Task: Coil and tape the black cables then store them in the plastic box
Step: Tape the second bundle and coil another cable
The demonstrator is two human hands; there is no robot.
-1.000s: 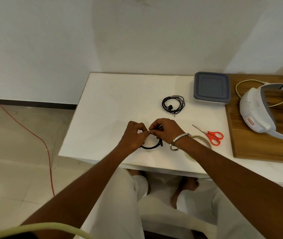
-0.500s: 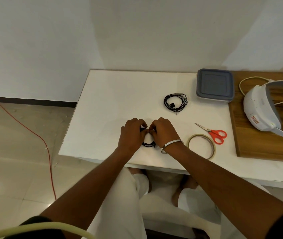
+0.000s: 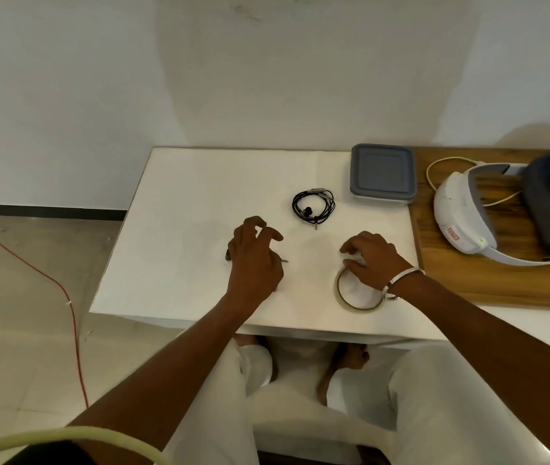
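Observation:
A coiled black cable (image 3: pixel 313 206) lies on the white table (image 3: pixel 183 229), behind my hands. A second black cable is mostly hidden under my left hand (image 3: pixel 256 258); only its jack plug (image 3: pixel 285 260) and a black end (image 3: pixel 227 254) stick out. That hand lies over it with loosely bent, spread fingers. My right hand (image 3: pixel 372 260) hangs over the far edge of the tape roll (image 3: pixel 350 298), fingertips down near the table. The plastic box (image 3: pixel 382 174), closed with a grey lid, stands at the back right.
A wooden board (image 3: pixel 468 280) on the right carries a white headset (image 3: pixel 461 216) with a pale cord. A red wire (image 3: pixel 65 297) runs across the floor on the left. My knees are under the table's front edge. No scissors are visible.
My hands have come apart from the cable they worked on together. The left one stays over it; the right one has moved right to the tape roll, covering where the scissors lay.

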